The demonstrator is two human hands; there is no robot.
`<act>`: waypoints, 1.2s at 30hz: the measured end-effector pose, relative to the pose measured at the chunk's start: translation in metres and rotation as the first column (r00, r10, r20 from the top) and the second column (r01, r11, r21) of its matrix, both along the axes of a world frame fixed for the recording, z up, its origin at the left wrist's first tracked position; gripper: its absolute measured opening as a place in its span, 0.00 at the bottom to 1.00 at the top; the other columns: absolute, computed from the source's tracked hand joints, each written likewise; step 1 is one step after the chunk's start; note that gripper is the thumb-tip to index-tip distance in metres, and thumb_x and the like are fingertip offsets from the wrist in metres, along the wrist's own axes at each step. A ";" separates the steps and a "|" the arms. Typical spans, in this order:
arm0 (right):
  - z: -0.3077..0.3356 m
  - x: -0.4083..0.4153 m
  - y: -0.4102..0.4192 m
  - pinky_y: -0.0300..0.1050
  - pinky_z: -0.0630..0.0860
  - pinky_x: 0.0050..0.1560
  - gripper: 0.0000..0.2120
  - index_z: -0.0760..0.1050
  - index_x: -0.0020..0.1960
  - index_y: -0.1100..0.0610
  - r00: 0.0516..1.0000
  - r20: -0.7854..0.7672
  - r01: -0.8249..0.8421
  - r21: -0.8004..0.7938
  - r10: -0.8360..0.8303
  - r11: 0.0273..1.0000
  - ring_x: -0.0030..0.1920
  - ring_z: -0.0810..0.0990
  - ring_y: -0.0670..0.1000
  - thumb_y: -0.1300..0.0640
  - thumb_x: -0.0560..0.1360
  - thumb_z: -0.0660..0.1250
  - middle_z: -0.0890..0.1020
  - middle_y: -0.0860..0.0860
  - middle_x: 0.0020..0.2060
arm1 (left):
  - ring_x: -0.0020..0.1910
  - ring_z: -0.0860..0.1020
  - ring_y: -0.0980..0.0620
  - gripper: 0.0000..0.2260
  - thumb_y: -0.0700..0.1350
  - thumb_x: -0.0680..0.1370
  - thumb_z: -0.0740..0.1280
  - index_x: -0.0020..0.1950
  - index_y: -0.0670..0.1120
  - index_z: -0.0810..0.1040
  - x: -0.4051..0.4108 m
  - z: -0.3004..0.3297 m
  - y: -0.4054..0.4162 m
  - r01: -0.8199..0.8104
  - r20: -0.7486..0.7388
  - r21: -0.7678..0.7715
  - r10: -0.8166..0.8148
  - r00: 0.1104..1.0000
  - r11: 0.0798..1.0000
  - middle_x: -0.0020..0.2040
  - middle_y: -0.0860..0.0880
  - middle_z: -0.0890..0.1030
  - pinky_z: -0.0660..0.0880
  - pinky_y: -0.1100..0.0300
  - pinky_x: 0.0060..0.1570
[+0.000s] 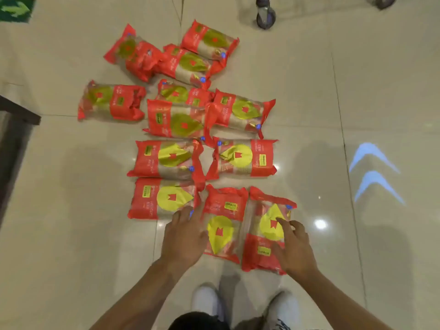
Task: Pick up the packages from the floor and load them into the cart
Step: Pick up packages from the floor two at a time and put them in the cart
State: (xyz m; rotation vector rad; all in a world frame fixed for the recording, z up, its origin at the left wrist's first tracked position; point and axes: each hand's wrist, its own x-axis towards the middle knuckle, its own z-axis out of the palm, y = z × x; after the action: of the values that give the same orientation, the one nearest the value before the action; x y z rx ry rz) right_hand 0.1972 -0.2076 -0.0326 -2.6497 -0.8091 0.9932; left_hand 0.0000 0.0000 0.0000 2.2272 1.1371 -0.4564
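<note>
Several red and clear packages with yellow leaf-shaped labels lie spread on the tiled floor. Two of them stand lengthwise side by side nearest me: the left near package (pixel 222 222) and the right near package (pixel 266 232). My left hand (pixel 183 236) hovers with spread fingers at the left edge of the left near package, beside another package (pixel 164 198). My right hand (pixel 294 246) rests open over the right side of the right near package. Neither hand grips anything. Only the cart's wheels (pixel 266 14) show, at the top edge.
A dark wooden furniture edge (pixel 16 115) juts in at the left. A green arrow sign (pixel 15 9) lies on the floor top left. Blue chevron light marks (pixel 373 172) glow on the tiles at right. My white shoes (pixel 207 303) stand just behind the near packages.
</note>
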 end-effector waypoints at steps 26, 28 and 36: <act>-0.189 -0.011 -0.048 0.39 0.66 0.62 0.40 0.58 0.76 0.41 0.887 -0.228 0.456 0.295 -0.401 0.840 0.55 0.64 0.21 0.48 0.71 0.76 0.68 0.53 0.61 | 0.67 0.66 0.54 0.33 0.58 0.76 0.69 0.66 0.82 0.49 -0.009 -0.244 -0.043 -0.233 0.293 -0.316 0.328 0.898 0.920 0.66 0.56 0.64 0.68 0.47 0.71; -0.187 -0.012 -0.047 0.27 0.65 0.57 0.39 0.57 0.76 0.41 0.893 -0.232 0.444 0.309 -0.386 0.841 0.55 0.65 0.20 0.47 0.71 0.74 0.67 0.52 0.60 | 0.66 0.68 0.59 0.36 0.52 0.76 0.72 0.66 0.81 0.52 -0.009 -0.245 -0.041 -0.224 0.320 -0.322 0.329 0.889 0.920 0.65 0.57 0.64 0.70 0.50 0.70; -0.183 -0.002 -0.046 0.17 0.62 0.55 0.39 0.62 0.76 0.44 0.889 -0.235 0.456 0.369 -0.393 0.810 0.56 0.64 0.20 0.50 0.67 0.70 0.68 0.54 0.58 | 0.66 0.66 0.74 0.41 0.48 0.71 0.79 0.69 0.78 0.58 -0.003 -0.249 -0.039 -0.289 0.408 -0.400 0.452 0.794 0.870 0.67 0.66 0.64 0.69 0.56 0.68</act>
State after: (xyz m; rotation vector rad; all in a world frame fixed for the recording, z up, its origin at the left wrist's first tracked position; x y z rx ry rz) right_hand 0.1950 -0.2532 -0.2158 -2.2094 -0.3141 0.7783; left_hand -0.0027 -0.0391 -0.2488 1.6372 1.0945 0.0978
